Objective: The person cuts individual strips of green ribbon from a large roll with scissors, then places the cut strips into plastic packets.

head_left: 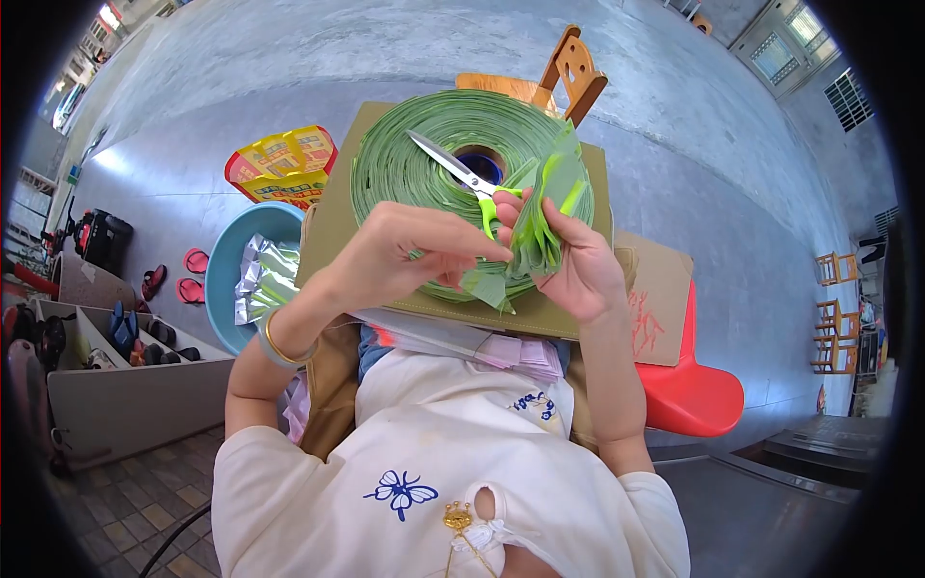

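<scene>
My right hand [583, 265] grips a fanned bundle of thin green leaf-like pieces [551, 197], held upright over the right side of the board. My left hand [419, 250] comes in from the left with fingers closed. Its fingertips meet the lower left edge of the bundle; what lies between them is hidden. A small green piece [488, 287] hangs just below those fingertips. Behind both hands lies a large flat coil of green strip [400, 159] with a round core in the middle. Scissors [453, 164] with green handles rest on the coil, blades toward the upper left.
The coil sits on an olive board [356, 279] over my lap, above a stack of pale folded sheets [525, 354]. Left stand a blue basin [229, 289] holding silvery packets and a red-yellow bag [289, 159]. Right are cardboard [660, 279] and a red stool [699, 395]; ahead, a wooden chair [576, 72].
</scene>
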### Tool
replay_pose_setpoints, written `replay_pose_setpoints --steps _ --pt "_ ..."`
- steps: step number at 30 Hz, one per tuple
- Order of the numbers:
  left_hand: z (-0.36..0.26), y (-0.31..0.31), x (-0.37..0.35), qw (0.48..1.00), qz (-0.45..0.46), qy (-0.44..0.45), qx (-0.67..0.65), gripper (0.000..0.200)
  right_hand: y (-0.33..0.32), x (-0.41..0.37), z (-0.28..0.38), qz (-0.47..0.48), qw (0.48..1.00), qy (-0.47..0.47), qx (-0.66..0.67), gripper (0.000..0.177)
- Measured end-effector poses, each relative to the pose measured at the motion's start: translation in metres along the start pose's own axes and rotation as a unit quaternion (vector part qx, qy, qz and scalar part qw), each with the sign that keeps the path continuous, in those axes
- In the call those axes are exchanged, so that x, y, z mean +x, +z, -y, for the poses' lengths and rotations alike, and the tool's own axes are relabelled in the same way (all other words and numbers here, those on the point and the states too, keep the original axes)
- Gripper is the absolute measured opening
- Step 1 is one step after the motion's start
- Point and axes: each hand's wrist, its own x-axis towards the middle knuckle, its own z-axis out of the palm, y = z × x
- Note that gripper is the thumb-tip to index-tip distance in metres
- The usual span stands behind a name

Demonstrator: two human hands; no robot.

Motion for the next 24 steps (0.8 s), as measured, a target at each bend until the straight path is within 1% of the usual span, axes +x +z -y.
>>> replay_pose_setpoints --steps 1,4,7,10,13,16,19,22,24 --pt "-0.004 0.003 0.001 1.0 -0.005 -0.018 -0.023 0.032 -0.001 0.0 -0.001 0.015 1.0 0.018 0.013 0.029" --pt "0.01 0.01 0.003 0.993 -0.013 0.119 -0.011 0.03 0.003 -0.001 -0.005 0.003 1.0 0.029 -0.004 0.029" --pt "0.005 0.01 0.002 0.996 0.013 0.035 -0.076 0.025 0.009 -0.003 -0.007 -0.026 0.999 0.036 -0.017 0.033" --pt "0.008 0.014 0.003 0.996 0.021 0.031 -0.082 0.015 0.013 -0.005 -0.008 -0.018 0.999 0.045 -0.015 0.037" --pt "0.013 0.022 0.0 0.991 -0.01 -0.021 -0.132 0.007 0.018 -0.007 -0.009 0.002 0.999 0.044 0.006 0.04" --pt "0.012 0.035 -0.002 0.945 -0.116 -0.129 -0.279 0.01 0.021 -0.008 -0.012 -0.007 1.0 -0.007 -0.003 0.04" --pt "0.008 0.039 -0.001 0.928 -0.184 -0.153 -0.285 0.014 0.027 -0.006 -0.017 0.007 0.998 -0.065 -0.016 0.038" --pt "0.003 0.043 -0.001 0.924 -0.212 -0.148 -0.28 0.013 0.034 -0.002 -0.023 -0.047 0.98 -0.154 -0.119 0.035" --pt "0.002 0.045 -0.001 0.918 -0.223 -0.153 -0.289 0.011 0.036 0.001 -0.025 -0.061 0.964 -0.188 -0.176 0.032"
